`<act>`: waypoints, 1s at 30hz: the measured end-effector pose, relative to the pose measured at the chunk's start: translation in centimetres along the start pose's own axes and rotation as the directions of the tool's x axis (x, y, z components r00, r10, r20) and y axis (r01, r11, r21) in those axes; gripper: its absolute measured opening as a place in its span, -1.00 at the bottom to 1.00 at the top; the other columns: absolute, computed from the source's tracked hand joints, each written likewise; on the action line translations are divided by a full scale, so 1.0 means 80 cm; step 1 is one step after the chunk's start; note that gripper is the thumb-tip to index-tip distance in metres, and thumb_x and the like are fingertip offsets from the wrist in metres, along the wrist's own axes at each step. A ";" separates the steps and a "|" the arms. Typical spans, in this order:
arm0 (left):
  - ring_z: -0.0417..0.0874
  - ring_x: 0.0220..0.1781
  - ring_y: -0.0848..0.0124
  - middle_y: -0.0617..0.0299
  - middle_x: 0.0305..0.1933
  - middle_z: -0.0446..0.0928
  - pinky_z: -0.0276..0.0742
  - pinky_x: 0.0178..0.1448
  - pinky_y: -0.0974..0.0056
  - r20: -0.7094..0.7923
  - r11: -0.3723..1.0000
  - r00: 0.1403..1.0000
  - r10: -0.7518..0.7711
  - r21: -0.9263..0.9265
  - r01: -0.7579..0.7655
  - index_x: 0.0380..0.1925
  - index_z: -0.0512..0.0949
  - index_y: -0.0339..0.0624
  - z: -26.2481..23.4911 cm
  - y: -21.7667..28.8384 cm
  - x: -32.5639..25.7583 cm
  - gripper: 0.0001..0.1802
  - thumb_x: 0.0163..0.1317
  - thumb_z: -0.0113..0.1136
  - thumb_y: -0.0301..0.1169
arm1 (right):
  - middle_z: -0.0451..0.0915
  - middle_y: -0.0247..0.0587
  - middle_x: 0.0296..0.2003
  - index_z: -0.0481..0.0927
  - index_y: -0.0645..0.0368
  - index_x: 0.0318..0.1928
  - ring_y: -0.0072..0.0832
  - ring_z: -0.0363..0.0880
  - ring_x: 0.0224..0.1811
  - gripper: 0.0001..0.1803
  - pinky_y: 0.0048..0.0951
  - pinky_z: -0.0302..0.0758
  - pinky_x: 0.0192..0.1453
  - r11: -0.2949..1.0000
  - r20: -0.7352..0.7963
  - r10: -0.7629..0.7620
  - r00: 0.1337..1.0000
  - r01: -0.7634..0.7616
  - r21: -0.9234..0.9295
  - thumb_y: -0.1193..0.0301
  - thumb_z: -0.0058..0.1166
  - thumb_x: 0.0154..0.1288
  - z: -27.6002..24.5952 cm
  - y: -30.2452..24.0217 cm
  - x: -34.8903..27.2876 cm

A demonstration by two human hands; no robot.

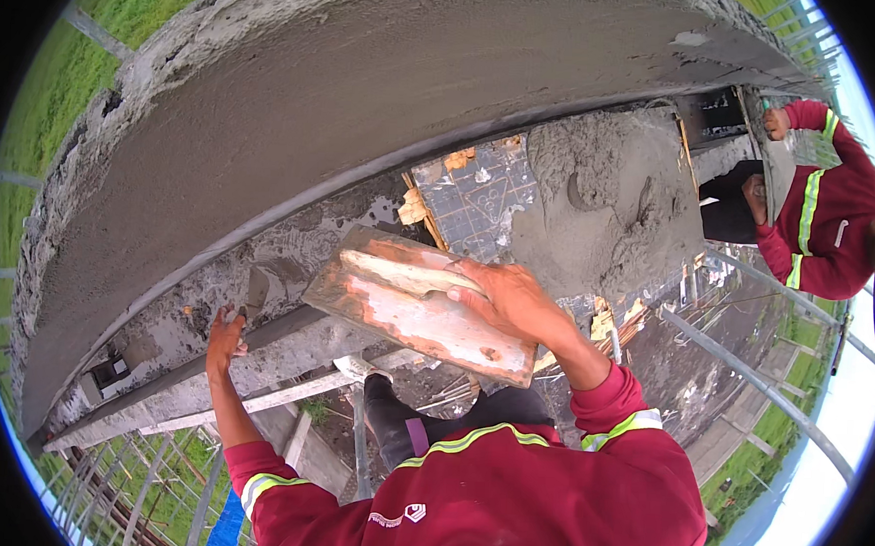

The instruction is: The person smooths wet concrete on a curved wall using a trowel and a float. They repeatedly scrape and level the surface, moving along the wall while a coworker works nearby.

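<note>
My right hand [514,301] is wrapped round the raised wooden handle of a plastering float [426,316]. The float is a worn rectangular board with wet grey mortar along its edges, tilted in front of my body. My left hand [225,340] has curled fingers at the ledge below the wall; a small trowel [258,287] seems to be in them, its blade pointing toward the wall and its handle mostly hidden. Across the far side curves a long wall [367,104] coated in smooth wet plaster, rough along its top edge.
A heap of wet mortar [607,193] lies on a gridded board [480,202] right of centre. Beyond it a co-worker in a maroon sleeve [831,212] holds a long straight board [767,160]. Metal scaffold tubes [764,390] cross at the right. A concrete ledge [189,384] runs below the wall.
</note>
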State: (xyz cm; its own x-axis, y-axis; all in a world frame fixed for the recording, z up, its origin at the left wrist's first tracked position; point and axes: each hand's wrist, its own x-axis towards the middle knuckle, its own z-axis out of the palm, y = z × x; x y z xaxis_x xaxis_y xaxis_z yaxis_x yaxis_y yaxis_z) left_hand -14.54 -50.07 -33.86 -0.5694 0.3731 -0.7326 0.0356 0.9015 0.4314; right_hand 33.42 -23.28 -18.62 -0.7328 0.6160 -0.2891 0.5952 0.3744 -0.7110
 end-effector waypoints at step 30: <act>0.68 -0.34 0.10 -0.06 -0.30 0.61 0.58 -0.23 0.03 0.613 0.507 0.539 0.578 0.248 -0.826 0.48 0.20 -0.22 0.543 0.534 -0.208 -0.33 0.47 0.01 -0.15 | 0.59 -0.06 0.14 0.43 0.29 0.30 -0.25 0.63 0.10 -0.35 -0.23 0.58 0.22 0.099 -0.271 0.917 0.292 0.493 0.864 -0.05 -0.12 0.57 -0.041 0.438 -0.259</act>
State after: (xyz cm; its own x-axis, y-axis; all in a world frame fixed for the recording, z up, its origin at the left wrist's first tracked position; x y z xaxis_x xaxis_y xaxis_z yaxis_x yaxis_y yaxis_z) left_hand 32.14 -8.22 -26.11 0.2168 0.8568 -0.4679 0.6922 0.2031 0.6926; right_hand 70.54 -20.67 -35.47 0.4214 0.7110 -0.5629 -0.5877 -0.2586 -0.7666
